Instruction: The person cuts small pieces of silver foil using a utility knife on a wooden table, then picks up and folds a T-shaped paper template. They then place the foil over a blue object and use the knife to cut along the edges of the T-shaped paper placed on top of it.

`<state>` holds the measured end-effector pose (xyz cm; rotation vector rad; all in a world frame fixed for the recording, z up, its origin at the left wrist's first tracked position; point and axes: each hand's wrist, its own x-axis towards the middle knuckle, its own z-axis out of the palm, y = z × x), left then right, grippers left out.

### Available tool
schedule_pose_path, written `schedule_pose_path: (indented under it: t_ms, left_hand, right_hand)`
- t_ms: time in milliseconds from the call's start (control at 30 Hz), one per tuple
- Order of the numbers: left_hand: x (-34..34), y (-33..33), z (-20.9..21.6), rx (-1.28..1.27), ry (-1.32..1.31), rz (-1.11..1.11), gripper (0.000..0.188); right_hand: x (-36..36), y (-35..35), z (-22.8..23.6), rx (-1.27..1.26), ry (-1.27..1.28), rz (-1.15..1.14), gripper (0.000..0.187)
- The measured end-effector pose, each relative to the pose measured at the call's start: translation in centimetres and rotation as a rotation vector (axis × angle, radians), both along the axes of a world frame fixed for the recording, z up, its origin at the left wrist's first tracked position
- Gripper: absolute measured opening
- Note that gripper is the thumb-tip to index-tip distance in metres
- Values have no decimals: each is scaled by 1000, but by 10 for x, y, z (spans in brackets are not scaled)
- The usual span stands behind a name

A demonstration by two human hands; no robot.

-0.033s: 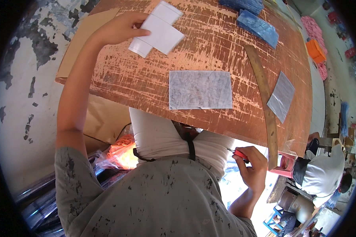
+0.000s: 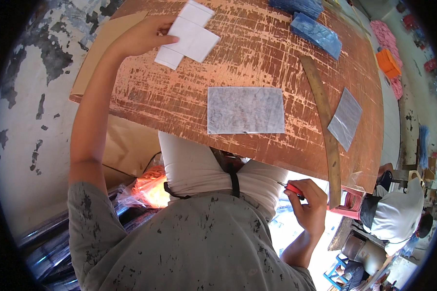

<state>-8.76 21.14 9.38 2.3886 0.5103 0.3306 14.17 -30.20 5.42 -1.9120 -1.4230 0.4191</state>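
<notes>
At the far left of the scratched wooden table (image 2: 165, 106), my left hand (image 2: 148, 36) pinches white rectangular sheets (image 2: 192, 38) that overlap in a cross shape. Its thumb lies on top; the other fingers are partly hidden by the sheets. Below the table's near edge, my right hand (image 2: 308, 201) is closed around a small red-handled cutter (image 2: 294, 189), whose thin metal tip points left. A translucent plastic rectangle (image 2: 246, 110) lies flat near the table's front edge, apart from both hands.
A long worn wooden ruler (image 2: 320, 97) crosses the table's right side, beside a smaller clear plastic piece (image 2: 345, 119). Blue plastic stacks (image 2: 316, 35) lie at the far right. Brown cardboard (image 2: 99, 53) rests at the left edge. Another person (image 2: 395, 211) sits at the lower right.
My left hand has shifted slightly left and away from me with the white sheets. My right hand and the cutter have hardly moved.
</notes>
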Motion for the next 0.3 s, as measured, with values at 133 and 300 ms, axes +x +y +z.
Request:
schedule_pose_path:
  t_ms: [133, 300]
  left_hand:
    - [-18, -10, -25, 256, -71, 346, 59]
    - [-23, -38, -35, 496, -45, 335, 58]
  right_hand:
    - [1, 7, -7, 42, 0, 54, 21]
    - [7, 14, -11, 109, -27, 47, 21]
